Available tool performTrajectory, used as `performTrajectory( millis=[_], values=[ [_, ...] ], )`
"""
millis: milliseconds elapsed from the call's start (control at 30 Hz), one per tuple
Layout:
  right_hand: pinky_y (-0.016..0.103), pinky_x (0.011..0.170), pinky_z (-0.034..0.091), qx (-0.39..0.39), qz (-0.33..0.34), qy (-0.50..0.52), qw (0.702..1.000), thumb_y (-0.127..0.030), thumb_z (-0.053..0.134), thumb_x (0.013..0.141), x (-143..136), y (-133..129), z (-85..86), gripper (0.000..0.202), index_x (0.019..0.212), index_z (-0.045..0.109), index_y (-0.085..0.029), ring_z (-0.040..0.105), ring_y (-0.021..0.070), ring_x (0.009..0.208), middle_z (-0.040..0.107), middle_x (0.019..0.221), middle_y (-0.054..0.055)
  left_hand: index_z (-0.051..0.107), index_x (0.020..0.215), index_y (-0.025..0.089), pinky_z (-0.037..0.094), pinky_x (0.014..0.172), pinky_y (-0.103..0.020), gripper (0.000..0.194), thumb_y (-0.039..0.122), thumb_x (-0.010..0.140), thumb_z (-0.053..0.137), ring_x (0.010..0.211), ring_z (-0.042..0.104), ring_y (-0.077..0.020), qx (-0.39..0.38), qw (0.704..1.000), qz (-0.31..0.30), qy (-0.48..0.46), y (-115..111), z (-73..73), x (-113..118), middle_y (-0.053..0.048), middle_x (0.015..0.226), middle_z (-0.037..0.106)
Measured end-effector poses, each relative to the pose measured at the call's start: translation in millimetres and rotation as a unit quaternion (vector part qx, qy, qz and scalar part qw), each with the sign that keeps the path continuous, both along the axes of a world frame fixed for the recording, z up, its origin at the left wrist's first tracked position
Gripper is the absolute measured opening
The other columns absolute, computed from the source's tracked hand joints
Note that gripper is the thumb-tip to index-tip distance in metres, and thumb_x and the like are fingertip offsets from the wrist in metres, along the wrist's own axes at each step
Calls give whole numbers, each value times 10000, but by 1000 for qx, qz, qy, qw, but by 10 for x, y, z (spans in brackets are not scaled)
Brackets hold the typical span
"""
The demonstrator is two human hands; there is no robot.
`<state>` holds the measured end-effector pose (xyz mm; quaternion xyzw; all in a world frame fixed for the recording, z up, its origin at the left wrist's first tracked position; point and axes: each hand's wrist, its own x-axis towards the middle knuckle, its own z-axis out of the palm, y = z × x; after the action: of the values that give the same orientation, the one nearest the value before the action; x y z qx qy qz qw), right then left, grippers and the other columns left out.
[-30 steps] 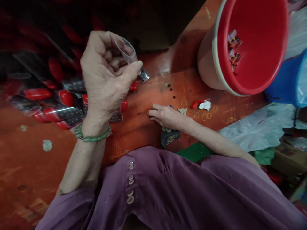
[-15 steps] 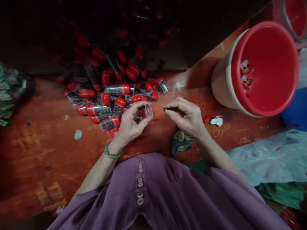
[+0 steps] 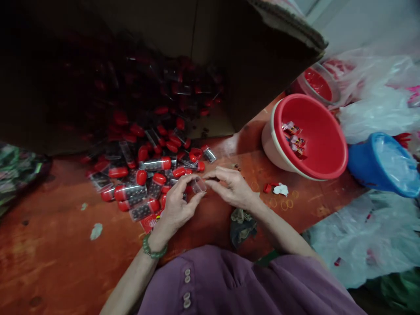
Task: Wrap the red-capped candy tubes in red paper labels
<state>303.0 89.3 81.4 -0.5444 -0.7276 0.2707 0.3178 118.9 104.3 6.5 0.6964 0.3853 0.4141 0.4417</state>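
My left hand (image 3: 179,205) is closed around a clear plastic tube (image 3: 198,185), its open mouth tilted towards the right. Thumb and fingers of my right hand (image 3: 232,188) are pinched together right at that mouth. Whatever is between those fingertips, if anything, is too small to make out. Beside my left hand lies a heap of clear tubes with red caps (image 3: 155,163), many filled with small dark balls. Several loose dark balls (image 3: 238,167) rest on the orange tabletop (image 3: 124,258) just beyond my right hand.
A large cardboard box (image 3: 256,65) lies open at the back, with more red-capped tubes spilling out. At right stand a red basin (image 3: 328,135) holding small packets and a blue bucket (image 3: 364,159). A crumpled cloth (image 3: 242,227), rubber bands (image 3: 287,204) and white plastic bags (image 3: 361,236) lie nearby.
My right hand has moved left to the tube's mouth; the small dark ball in its fingertips no longer shows. My view has shifted up and right, revealing the blue bucket.
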Motion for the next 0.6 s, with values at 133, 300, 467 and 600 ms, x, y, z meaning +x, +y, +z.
performTrajectory(
  millis=[133, 300, 467, 600],
  values=[
    [301, 794, 540, 24, -88, -58, 994, -249, 567, 933, 433, 478, -239, 155, 971, 701, -179, 658, 165, 820, 715, 897, 51, 602, 1154, 192, 572, 866, -335, 371, 295, 817, 719, 923, 699, -188, -73, 996, 13, -43, -10, -89, 152, -78, 1051, 717],
    [421, 1066, 473, 11, -35, -181, 983, -223, 524, 947, 724, 1093, -572, 389, 1324, 613, -180, 592, 256, 1231, 623, 1355, 132, 604, 1150, 186, 577, 860, -330, 376, 300, 813, 728, 916, 701, -184, -116, 991, -8, -68, -42, -105, 261, -80, 1030, 715],
    [455, 1190, 354, -17, 48, -238, 970, -160, 468, 965, 751, 1311, -781, 443, 1386, 578, -247, 397, 252, 1452, 449, 1556, 72, 611, 1151, 182, 575, 882, -359, 394, 309, 802, 742, 936, 702, -202, -130, 990, -25, -53, -22, -74, 279, -101, 1055, 714],
    [469, 1193, 354, -20, 87, -253, 963, -105, 473, 937, 840, 1350, -976, 486, 1384, 578, -263, 385, 245, 1465, 441, 1563, 55, 611, 1149, 181, 586, 848, -325, 390, 298, 801, 742, 894, 706, -178, -134, 988, -18, -80, 25, -82, 320, -85, 1027, 720]
  ],
)
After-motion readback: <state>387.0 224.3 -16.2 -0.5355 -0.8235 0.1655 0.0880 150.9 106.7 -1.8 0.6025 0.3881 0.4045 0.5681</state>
